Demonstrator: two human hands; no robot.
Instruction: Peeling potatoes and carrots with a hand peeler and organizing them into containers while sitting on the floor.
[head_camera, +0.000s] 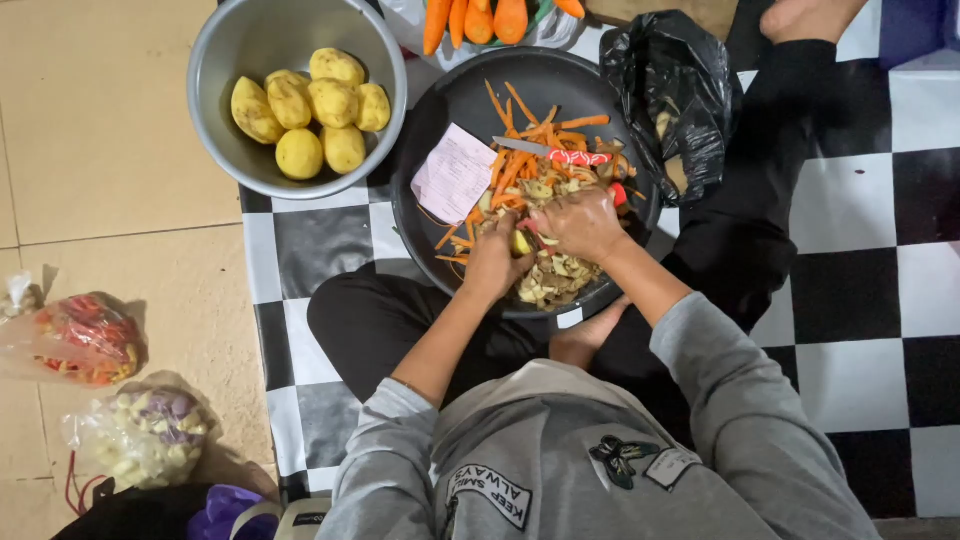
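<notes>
My left hand (493, 262) grips a small yellow potato (521, 242) over a dark round tray (470, 95). My right hand (580, 224) is closed on a peeler with a red part (619, 193) showing, pressed against the potato. The tray holds a heap of potato and carrot peelings (545, 275), a knife with a red and white handle (560, 155) and a pale paper slip (453, 174). A grey metal bowl (215, 60) with several peeled yellow potatoes (310, 110) stands to the tray's left.
Orange carrots (480, 20) lie in a bag beyond the tray. A black plastic bag (675, 90) sits at its right. Two clear bags of vegetables (85, 340) (150, 435) rest on the tan floor at left. I sit cross-legged on a black and white checked mat (860, 260).
</notes>
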